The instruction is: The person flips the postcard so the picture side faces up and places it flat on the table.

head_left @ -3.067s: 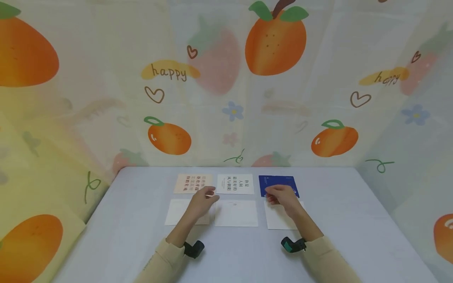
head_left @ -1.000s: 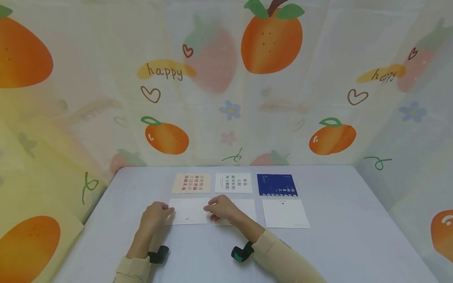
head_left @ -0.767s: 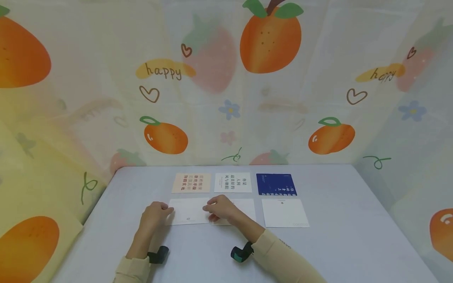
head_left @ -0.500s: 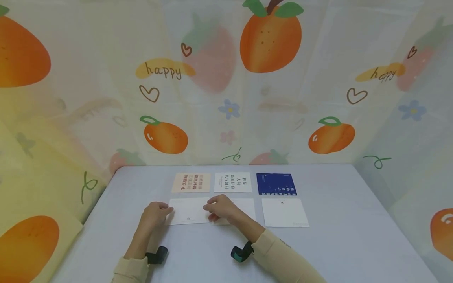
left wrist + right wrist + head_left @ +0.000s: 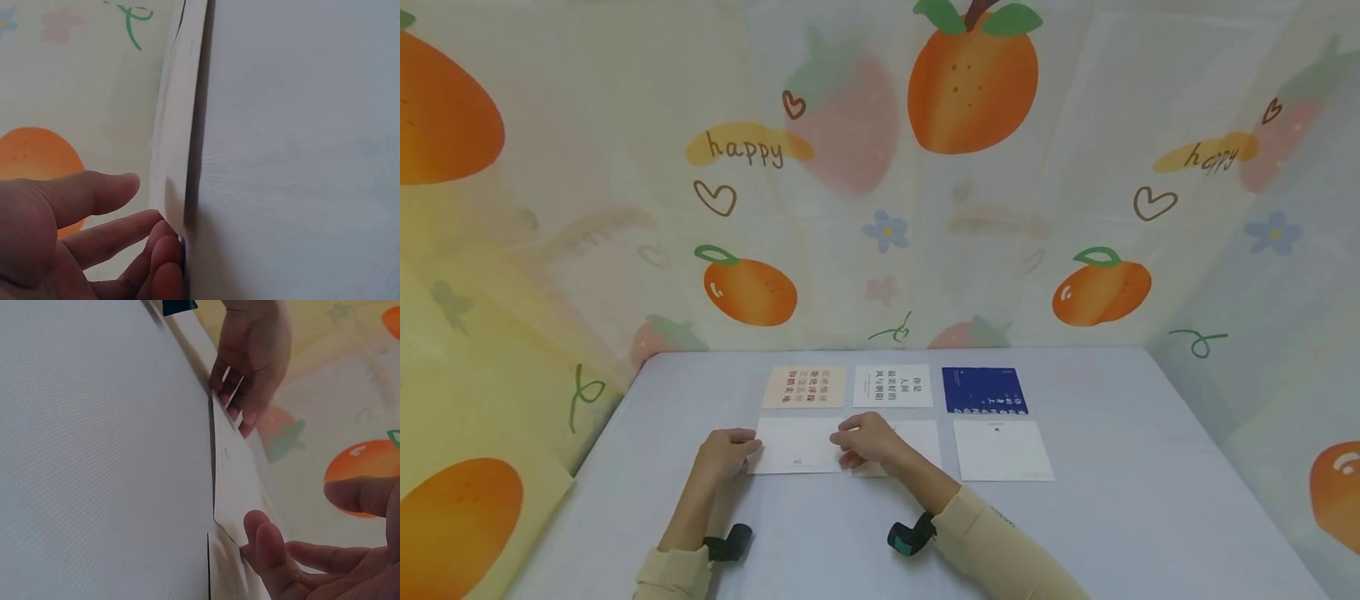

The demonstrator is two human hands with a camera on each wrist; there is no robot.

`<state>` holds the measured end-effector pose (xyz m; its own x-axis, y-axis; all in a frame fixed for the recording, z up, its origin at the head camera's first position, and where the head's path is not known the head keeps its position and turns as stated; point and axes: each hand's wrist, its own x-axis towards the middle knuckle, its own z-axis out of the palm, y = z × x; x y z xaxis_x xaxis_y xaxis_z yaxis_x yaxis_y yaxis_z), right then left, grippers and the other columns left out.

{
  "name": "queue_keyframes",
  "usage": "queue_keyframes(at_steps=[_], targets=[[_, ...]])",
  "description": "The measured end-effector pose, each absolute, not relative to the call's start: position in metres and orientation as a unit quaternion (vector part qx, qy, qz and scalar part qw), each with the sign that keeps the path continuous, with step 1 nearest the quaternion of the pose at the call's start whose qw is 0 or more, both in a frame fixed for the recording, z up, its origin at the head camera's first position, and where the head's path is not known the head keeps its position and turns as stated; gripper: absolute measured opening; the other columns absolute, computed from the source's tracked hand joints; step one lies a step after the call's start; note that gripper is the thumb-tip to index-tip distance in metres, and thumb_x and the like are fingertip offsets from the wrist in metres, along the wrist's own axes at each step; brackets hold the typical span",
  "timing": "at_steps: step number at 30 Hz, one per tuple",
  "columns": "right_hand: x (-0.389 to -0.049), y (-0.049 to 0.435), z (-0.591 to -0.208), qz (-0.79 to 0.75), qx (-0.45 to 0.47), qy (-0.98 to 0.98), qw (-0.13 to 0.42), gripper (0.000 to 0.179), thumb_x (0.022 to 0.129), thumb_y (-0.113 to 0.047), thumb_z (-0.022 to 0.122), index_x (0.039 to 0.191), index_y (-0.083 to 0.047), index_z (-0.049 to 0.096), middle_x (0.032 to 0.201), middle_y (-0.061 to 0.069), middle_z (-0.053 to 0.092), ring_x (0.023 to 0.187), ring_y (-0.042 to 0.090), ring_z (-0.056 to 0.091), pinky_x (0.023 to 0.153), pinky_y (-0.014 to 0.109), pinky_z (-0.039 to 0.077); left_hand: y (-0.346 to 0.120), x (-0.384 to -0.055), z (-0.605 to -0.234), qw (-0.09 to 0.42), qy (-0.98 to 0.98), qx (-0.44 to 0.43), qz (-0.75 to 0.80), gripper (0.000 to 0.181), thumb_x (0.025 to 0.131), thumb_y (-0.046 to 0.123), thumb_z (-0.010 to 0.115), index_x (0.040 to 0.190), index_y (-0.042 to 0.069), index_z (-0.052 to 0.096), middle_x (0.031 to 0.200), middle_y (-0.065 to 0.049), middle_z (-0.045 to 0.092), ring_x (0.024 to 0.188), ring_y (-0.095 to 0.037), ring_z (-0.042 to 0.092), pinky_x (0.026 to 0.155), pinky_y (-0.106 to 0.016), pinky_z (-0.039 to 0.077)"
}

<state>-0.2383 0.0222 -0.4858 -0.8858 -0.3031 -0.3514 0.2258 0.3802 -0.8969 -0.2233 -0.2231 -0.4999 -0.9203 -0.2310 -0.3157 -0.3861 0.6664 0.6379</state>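
A white card lies flat in the near row, its longer sides running left to right. My left hand is at its left edge; in the left wrist view, the fingertips meet the card's end and the thumb stands away from them. My right hand is at the opposite end, fingertips by the card's edge and thumb apart. Beneath the right hand and forearm, a second white card is partly covered. To the right lies a third white card with a small dark mark.
Behind them is a far row: a peach card with printed characters, a white printed card and a dark blue card. They lie on a white-covered table, with a fruit-patterned curtain around it.
From above the card rows, with the right hand by the right-hand cards, both hands have moved left to the ends of the left white card. Lately the left hand has drawn slightly left.
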Motion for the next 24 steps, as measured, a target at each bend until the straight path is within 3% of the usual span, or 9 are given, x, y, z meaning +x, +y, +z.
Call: queue_keyframes(at_steps=[6, 17, 24], targets=[[-0.2392, 0.0220, -0.4879, -0.567, -0.024, 0.789, 0.237, 0.034, 0.089, -0.018, 0.067, 0.113, 0.005, 0.065, 0.092, 0.013, 0.068, 0.062, 0.014, 0.066, 0.058, 0.025, 0.056, -0.2236, -0.2230, -0.4982, 0.093, 0.917, -0.163, 0.351, 0.046, 0.089, 0.013, 0.057, 0.132, -0.002, 0.056, 0.116, -0.030, 0.064, 0.093, -0.034, 0.064, 0.077, -0.043, 0.052], [-0.2388, 0.0242, -0.4866, -0.559, -0.028, 0.798, 0.221, 0.022, 0.088, -0.014, 0.066, 0.096, 0.006, 0.071, 0.078, 0.012, 0.069, 0.055, 0.013, 0.061, 0.052, 0.020, 0.052, -0.2277, -0.2231, -0.5040, 0.100, 0.908, -0.167, 0.370, 0.044, 0.089, 0.008, 0.056, 0.130, -0.007, 0.055, 0.100, -0.024, 0.069, 0.067, -0.018, 0.064, 0.061, -0.028, 0.047], [-0.2431, 0.0238, -0.4916, -0.560, -0.024, 0.794, 0.234, 0.017, 0.087, -0.010, 0.066, 0.090, 0.006, 0.072, 0.069, 0.010, 0.068, 0.051, 0.012, 0.059, 0.047, 0.017, 0.047, -0.2303, -0.2230, -0.5042, 0.098, 0.914, -0.167, 0.356, 0.040, 0.088, 0.012, 0.056, 0.124, -0.006, 0.060, 0.110, -0.027, 0.065, 0.087, -0.030, 0.063, 0.071, -0.038, 0.052]])
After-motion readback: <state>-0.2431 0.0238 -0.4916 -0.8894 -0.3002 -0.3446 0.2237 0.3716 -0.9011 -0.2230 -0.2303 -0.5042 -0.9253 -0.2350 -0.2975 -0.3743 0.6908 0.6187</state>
